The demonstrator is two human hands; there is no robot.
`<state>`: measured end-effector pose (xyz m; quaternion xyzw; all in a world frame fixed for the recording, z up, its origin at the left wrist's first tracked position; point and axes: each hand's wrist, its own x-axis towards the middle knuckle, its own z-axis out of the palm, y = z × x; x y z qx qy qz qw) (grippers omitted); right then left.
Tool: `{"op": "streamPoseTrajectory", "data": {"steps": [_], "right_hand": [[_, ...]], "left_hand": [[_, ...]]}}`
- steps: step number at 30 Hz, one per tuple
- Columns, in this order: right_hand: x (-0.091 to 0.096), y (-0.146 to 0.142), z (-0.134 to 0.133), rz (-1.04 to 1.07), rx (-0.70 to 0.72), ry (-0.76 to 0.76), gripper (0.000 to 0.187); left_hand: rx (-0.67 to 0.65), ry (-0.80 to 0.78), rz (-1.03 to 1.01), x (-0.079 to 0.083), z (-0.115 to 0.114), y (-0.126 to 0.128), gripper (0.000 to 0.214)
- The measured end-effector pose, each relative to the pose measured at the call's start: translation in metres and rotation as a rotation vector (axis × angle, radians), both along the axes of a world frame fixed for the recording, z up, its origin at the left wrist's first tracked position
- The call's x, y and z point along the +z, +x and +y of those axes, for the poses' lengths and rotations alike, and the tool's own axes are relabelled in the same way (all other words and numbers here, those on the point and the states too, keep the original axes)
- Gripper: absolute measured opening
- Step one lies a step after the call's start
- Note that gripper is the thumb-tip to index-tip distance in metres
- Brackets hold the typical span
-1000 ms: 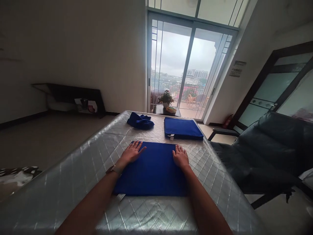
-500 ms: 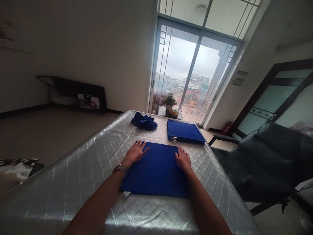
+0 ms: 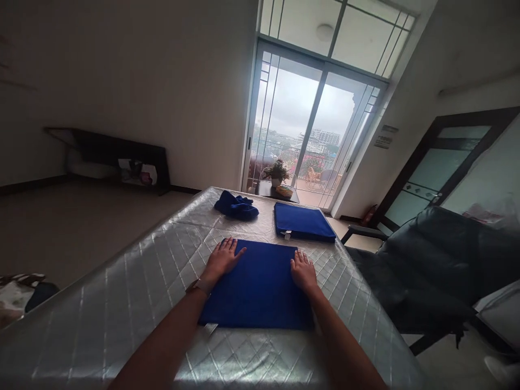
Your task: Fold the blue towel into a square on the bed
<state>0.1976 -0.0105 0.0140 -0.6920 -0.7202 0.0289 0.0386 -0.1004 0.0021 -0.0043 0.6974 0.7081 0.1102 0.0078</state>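
A flat, folded blue cloth [image 3: 260, 287] lies in front of me, with a small white tag at its near left corner. My left hand [image 3: 222, 257] rests open on its far left corner, thumb spread over the fabric. On the far right corner lies my right hand [image 3: 303, 268], also open, fingers pointing away from me. Beyond it sits a neat stack of folded blue cloth [image 3: 304, 221], its white tag facing me. A crumpled blue cloth [image 3: 236, 206] lies to the left of that stack.
Everything blue lies on a table with a silvery quilted cover [image 3: 146, 292]. A black armchair [image 3: 418, 265] stands close on the right. Past the table's far end are a small dark stand with a potted plant [image 3: 278, 172] and a sliding glass door [image 3: 309, 124].
Both hands stay on the far corners of the folded cloth, which lies as before. The view has shifted slightly, so the room sits a little further left and lower.
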Motion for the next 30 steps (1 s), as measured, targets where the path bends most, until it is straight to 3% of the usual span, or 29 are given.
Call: {"op": "streamPoseTrajectory", "data": {"steps": [6, 11, 15, 18, 22, 26, 30], "right_hand": [[-0.008, 0.004, -0.016, 0.025, 0.033, -0.035, 0.061], [-0.007, 0.003, -0.016, 0.029, 0.031, -0.015, 0.06], [-0.008, 0.002, -0.016, 0.04, 0.037, 0.008, 0.06], [-0.01, 0.002, -0.016, 0.054, 0.033, 0.015, 0.06], [-0.01, 0.003, -0.017, 0.041, 0.053, 0.022, 0.059], [-0.012, 0.007, -0.018, 0.009, 0.098, 0.003, 0.057], [-0.013, 0.007, -0.017, 0.025, 0.074, 0.014, 0.058]], "left_hand": [[0.009, 0.06, -0.001, -0.003, -0.001, 0.001, 0.077], [0.046, 0.169, 0.031, 0.004, -0.007, 0.001, 0.074], [-0.055, 0.257, 0.042, 0.015, -0.015, 0.013, 0.066], [-0.268, 0.227, 0.005, 0.018, -0.026, 0.046, 0.064], [-0.54, 0.254, 0.001, 0.012, -0.038, 0.116, 0.069], [-0.475, 0.155, -0.027, 0.005, -0.026, 0.172, 0.062], [-0.369, 0.103, -0.081, 0.001, -0.012, 0.182, 0.064]]}}
